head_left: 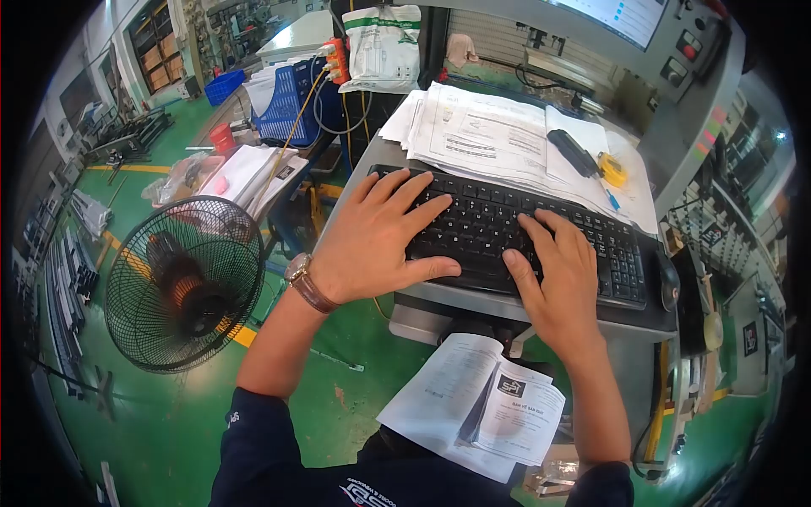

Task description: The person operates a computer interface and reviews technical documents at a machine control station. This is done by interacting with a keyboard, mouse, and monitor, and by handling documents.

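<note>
The left hand [380, 241] and the right hand [559, 272] lie flat and open on the black keyboard [498, 226], which sits on the desk under them, holding nothing, fingers touching the keys.

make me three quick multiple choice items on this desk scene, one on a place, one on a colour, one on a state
1. Where does the yellow tape measure lie?
A. on the papers behind the keyboard
B. on the floor
C. on the fan

2. What colour is the keyboard?
A. white
B. black
C. blue

3. How are the hands placed?
A. both lifted clear
B. both gripping paper
C. left hand and right hand both rest on the keyboard

Answers: 1 A, it sits on the sheets beside a black marker. 2 B, its keys and frame are black. 3 C, the fingers of both lie on the keys.
</note>
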Motion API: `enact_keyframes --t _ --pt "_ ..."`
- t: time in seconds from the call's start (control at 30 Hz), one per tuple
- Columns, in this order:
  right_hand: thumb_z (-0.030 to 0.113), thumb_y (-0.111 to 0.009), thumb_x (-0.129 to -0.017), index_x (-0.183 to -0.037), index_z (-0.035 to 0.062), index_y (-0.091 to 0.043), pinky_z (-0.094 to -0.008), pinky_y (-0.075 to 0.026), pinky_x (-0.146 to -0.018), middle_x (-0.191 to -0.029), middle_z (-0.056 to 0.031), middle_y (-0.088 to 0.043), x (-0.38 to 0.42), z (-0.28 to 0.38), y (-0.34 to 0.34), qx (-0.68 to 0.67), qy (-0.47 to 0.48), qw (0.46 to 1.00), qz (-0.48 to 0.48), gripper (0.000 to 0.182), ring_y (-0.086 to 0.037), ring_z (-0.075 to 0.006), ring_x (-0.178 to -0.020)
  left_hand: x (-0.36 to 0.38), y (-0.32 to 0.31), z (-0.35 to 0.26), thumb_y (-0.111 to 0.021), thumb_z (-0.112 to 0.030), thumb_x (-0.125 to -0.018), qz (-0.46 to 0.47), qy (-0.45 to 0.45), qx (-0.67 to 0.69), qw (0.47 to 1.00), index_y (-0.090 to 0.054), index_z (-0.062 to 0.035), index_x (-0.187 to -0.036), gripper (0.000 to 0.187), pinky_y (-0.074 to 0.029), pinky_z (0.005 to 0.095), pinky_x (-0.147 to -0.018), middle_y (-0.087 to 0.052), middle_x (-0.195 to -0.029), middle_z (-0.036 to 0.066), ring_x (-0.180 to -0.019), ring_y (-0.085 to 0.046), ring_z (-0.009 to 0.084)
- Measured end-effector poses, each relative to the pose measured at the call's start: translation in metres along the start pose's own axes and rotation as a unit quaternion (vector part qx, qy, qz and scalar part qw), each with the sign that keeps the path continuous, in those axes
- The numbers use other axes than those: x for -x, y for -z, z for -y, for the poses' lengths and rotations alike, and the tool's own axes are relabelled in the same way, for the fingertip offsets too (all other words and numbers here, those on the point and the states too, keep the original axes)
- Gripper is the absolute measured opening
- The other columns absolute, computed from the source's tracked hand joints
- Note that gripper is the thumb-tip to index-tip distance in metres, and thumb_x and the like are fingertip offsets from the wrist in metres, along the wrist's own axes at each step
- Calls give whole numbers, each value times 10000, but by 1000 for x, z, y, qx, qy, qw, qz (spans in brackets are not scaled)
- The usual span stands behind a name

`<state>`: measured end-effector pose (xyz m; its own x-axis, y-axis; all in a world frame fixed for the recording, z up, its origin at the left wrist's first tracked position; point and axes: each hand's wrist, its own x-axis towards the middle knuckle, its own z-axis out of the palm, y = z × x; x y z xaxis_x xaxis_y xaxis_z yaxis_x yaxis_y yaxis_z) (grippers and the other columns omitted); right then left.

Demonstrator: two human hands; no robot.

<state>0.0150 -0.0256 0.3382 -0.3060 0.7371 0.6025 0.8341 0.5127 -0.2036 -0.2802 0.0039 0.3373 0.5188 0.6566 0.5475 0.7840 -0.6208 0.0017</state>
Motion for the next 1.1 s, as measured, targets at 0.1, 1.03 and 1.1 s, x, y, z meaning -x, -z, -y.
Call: enact_keyframes --t 0.1,1.03,1.1 --pt "416 -699 -1122 -1438 -8 -735 -541 -405 -1219 -1492 -208 -649 -7 -4 -3 25 -1 1000 12 530 -581 -409 -1416 1 -1 -1 -839 -732 -877 -17 15 3 1000 -695 -115 -1545 921 -374 596 -1305 -604 -1643 194 -1538 -535 422" --pt "213 -749 -1075 -1310 52 -793 -525 -446 -1152 -1398 -183 -687 -12 14 -13 -25 42 999 -17 288 -621 -395 -1340 33 -8 -3 -1015 -488 -776 -158 86 85 980 -746 -18 -1398 825 -515 556 -1191 -660 -1544 217 -1423 -612 473" --pt "226 -755 -1071 -1326 50 -784 -529 -446 -1150 -1403 -184 -686 -9 12 -10 -27 40 999 -17 311 -621 -400 -1340 31 -6 -5 -1013 -479 -783 -157 84 83 981 -747 -15 -1396 814 -515 554 -1191 -661 -1546 221 -1419 -615 474"
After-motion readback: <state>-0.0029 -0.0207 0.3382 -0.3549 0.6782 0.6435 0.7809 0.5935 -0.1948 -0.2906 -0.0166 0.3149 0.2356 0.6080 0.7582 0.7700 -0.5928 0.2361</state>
